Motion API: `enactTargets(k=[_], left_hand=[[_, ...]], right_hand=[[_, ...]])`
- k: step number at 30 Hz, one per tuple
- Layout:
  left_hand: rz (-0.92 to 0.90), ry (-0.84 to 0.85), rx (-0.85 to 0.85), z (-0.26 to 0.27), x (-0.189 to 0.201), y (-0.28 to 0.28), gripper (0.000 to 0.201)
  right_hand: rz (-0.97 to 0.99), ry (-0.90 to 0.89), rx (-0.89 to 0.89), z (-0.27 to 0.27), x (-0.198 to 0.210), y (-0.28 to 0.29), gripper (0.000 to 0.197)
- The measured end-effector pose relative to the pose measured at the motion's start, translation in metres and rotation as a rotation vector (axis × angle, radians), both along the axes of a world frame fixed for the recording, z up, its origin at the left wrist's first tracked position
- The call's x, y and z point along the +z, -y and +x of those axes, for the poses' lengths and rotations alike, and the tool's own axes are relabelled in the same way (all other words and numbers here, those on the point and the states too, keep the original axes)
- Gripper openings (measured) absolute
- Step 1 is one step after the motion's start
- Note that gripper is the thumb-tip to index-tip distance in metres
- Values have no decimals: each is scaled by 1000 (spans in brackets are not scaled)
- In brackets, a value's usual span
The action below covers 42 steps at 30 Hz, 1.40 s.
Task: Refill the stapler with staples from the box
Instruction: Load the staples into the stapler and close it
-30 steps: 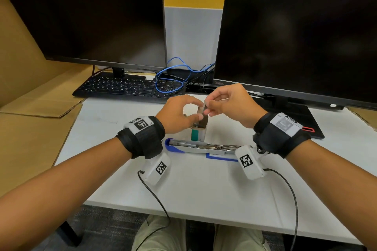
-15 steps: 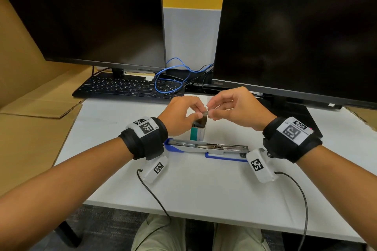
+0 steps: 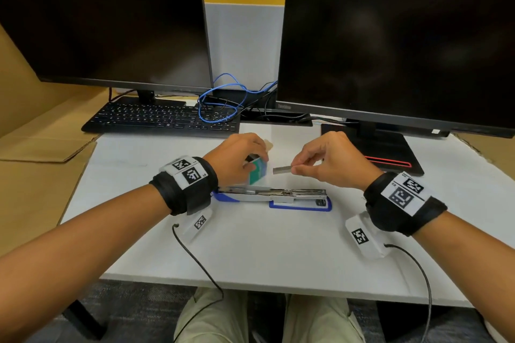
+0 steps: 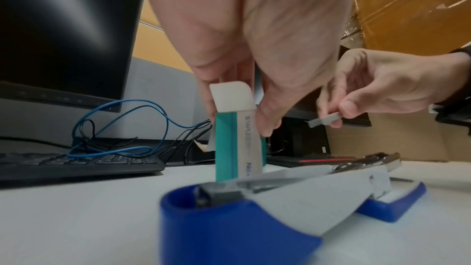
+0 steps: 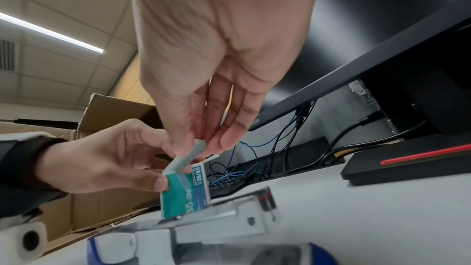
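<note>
A blue and grey stapler (image 3: pixel 271 198) (image 4: pixel 280 198) (image 5: pixel 203 233) lies flipped open on the white table, its metal staple channel facing up. Just behind it a teal and white staple box (image 3: pixel 257 172) (image 4: pixel 238 148) (image 5: pixel 184 192) stands upright with its top flap open. My left hand (image 3: pixel 239 160) (image 4: pixel 254 92) grips the box near its top. My right hand (image 3: pixel 320 163) (image 5: pixel 203 138) pinches one end of a grey strip of staples (image 3: pixel 281 170) (image 4: pixel 323 120) (image 5: pixel 188 158) between thumb and fingertips, holding it in the air to the right of the box and above the stapler.
Two dark monitors (image 3: pixel 106 19) (image 3: pixel 398 36) stand at the back, with a black keyboard (image 3: pixel 161 120) and tangled blue and black cables (image 3: pixel 223 103) between them. The right monitor's base (image 3: pixel 384 153) sits close behind my right hand. Brown cardboard (image 3: pixel 36 175) lies to the left of the table (image 3: pixel 278 253).
My right hand has drawn the staple strip out of the box and moved right. My left hand has lowered with the box beside the stapler.
</note>
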<state>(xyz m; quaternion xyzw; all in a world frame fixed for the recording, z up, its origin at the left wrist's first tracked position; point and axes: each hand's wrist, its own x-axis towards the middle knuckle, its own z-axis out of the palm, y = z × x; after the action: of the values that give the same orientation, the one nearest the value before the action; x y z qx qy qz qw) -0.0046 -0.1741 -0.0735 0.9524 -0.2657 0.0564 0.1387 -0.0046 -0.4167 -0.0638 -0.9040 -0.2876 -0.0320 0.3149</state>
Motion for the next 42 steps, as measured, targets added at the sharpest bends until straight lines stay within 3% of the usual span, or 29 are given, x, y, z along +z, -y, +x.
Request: enactTargets(k=[6,11,18,22,30,42], left_hand=[[45,13,-29,1,0,-8,33],[-32,105,-129,-15,-7,7,28],[-56,-95,-142,-20,-15,41,40],[-12,-134,-116,-19,-15,53,35],[49,-141,-91,-15,-10,64,19],[9,-169,-60,-14,-9,65,15]], right_hand=[[-86,-53,50,-6,-8,13,10],[-139,-63,46,-9,-13,20,9],[-169,-45,58,-11,-15,25,10],[-170,-44,55,-10,-17,27,11],[-204,-74,55,-8,-14,26,7],[-208,-73,56,-9,-9,28,10]])
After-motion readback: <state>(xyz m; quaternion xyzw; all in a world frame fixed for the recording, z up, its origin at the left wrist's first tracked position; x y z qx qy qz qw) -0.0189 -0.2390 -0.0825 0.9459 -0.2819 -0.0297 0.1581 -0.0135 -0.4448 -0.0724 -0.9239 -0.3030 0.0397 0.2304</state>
